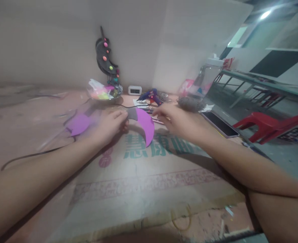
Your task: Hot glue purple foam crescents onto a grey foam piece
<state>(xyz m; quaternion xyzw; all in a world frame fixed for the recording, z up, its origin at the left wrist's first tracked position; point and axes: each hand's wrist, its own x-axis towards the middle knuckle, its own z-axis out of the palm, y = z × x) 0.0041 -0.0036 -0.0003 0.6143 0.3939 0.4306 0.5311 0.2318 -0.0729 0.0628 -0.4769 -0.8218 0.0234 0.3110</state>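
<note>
My left hand (115, 123) is closed, its fingertips pinching the grey end of a crescent-shaped cutout (146, 125). The rest of the crescent is purple and curves down to a point over the cardboard. Right at the crescent's outer edge is my right hand (173, 119), its fingers bent and drawn together. Whether those fingers touch the crescent or hold something small cannot be made out. A purple piece (79, 125) lies left of my left forearm. Behind the hands a blue glue gun (151, 96) rests with a small red light showing.
Cardboard with green lettering (149, 182) covers the table. Toward the back stand a bowl of scraps (105, 94), a white digital clock (135, 90) and a clear jar (207, 79). A dark crescent ornament with coloured balls (105, 57) rises behind the bowl. A phone (220, 124) lies at right.
</note>
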